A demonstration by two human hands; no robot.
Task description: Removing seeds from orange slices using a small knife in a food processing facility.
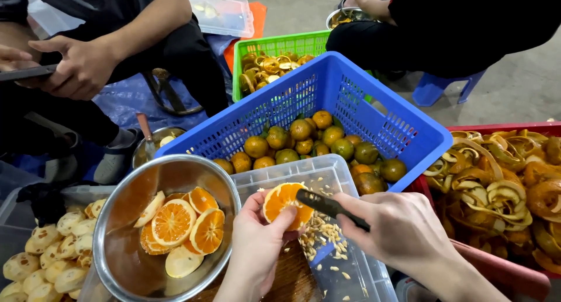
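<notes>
While the left hand (254, 243) pinches a halved orange (284, 204) cut-face up over a clear plastic tub (327, 173) strewn with seeds (320, 235), the right hand (403, 229) is closed around a black tool (330, 207) laid against the fruit. Orange slices (181, 223) fill a steel bowl (117, 243) at the tub's left edge; a blue crate (374, 109) of whole oranges sits behind.

Halved orange slice (284, 202), cut face up, black tool (331, 207) touching it, above seed-strewn clear tub (327, 179)
</notes>
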